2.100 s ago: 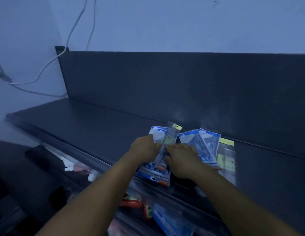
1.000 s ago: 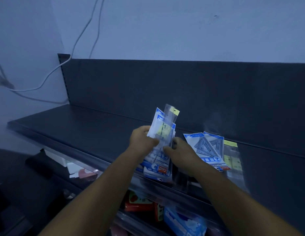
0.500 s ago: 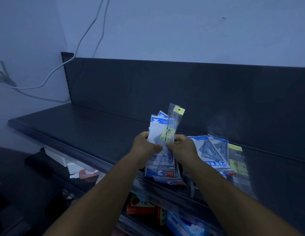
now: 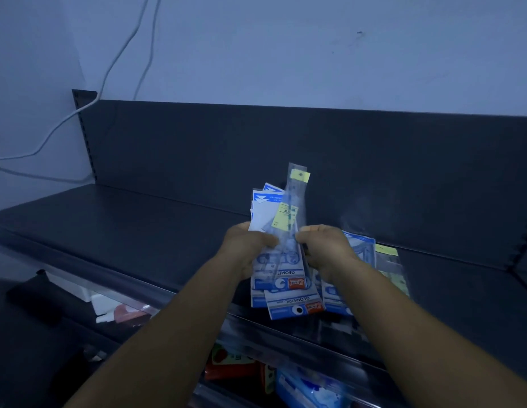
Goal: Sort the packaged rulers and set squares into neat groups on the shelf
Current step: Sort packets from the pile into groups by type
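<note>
Both hands hold a fanned bundle of set-square packets (image 4: 281, 272) upright above the shelf's front edge, right of its middle. The left hand (image 4: 246, 248) has its fingers curled round the bundle's left side, thumb pressed on the glossy front; the right hand (image 4: 325, 248) grips the right side, its fingers clamped on the packets too. The packets are flat, rectangular plastic sleeves with blue-and-white card inserts, one printed "GEOMETRIC" upside down, each with a small red patch near the lower end. In front of them stands a long, narrow, clear ruler sleeve (image 4: 291, 213), thin and shiny, with a yellow header tab at its top and a yellow label halfway down. The shelf (image 4: 132, 231) is a dark, matte, smooth board with a tall flat back panel (image 4: 227, 148). Lying flat on it just right of the right hand are more blue set-square packets (image 4: 364, 248) and a clear sleeve with yellow labels (image 4: 393, 266). Thin white cables (image 4: 115, 60) run down the pale wall behind.
</note>
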A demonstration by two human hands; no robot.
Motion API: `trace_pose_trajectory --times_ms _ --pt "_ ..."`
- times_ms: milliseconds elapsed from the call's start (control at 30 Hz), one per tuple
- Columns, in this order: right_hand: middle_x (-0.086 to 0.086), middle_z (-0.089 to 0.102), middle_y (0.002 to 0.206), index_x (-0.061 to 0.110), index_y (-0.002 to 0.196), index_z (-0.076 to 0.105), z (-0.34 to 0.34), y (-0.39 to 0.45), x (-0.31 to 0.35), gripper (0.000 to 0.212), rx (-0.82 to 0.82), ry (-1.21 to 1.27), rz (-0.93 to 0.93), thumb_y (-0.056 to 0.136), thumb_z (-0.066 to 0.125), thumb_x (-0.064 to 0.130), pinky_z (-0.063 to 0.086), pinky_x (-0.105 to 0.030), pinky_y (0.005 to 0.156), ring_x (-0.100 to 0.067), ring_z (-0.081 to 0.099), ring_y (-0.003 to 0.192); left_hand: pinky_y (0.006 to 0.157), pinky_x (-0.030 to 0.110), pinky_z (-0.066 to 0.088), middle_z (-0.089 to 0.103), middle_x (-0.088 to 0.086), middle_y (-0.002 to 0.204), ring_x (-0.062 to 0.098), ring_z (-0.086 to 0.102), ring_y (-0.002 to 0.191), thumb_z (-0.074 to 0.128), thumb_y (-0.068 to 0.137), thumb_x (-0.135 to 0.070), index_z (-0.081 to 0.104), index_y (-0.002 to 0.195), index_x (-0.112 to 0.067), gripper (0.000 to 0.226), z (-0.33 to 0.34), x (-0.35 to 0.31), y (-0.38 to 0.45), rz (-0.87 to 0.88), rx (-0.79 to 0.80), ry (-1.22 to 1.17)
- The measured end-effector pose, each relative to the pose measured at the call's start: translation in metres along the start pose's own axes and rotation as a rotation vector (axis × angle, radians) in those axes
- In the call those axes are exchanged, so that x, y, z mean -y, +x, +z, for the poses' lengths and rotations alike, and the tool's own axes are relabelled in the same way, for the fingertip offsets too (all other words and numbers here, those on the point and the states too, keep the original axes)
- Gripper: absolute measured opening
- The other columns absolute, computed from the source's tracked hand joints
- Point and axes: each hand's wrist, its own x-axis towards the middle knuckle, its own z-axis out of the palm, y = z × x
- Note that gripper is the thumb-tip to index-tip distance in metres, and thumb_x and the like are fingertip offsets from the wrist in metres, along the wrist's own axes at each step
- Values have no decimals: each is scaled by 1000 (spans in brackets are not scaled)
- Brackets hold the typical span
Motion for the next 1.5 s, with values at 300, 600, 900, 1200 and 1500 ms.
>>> trace_pose_trajectory --times_ms 300,600,900,1200,1500 --pt "-16 64 72 5 77 59 -55 -12 16 9 -144 93 -53 84 60 -1 51 -29 53 -25 60 58 64 42 59 69 24 100 33 68 73 61 80 14 64 108 3 31 55 -12 -9 68 171 24" --pt "-14 69 75 -3 93 59 -112 -30 3 9 -133 -15 88 89 60 5 53 -28 50 -24 66 60 62 38 58 70 20 97 32 68 72 61 80 14 63 100 -2 26 104 7 -16 21 223 54" --pt "-14 73 94 10 77 55 -127 -26 0 15 -180 -167 24 83 68 11 56 -49 86 -29 71 88 71 45 59 71 17 101 35 71 82 65 80 10 60 112 -3 36 116 16 -21 -5 302 153" --pt "-7 71 87 9 89 64 -98 -23 0 22 -158 -90 9 84 67 30 56 -39 77 -24 68 76 57 36 58 68 24 96 30 68 66 60 80 14 58 113 5 35 89 16 -25 -37 235 112" --pt "-13 68 81 14 71 60 -67 -8 -16 14 -205 30 31 80 71 13 52 -33 53 -28 64 68 49 31 57 69 19 99 26 67 68 64 82 9 60 106 -1 27 60 22 -19 -64 126 129"
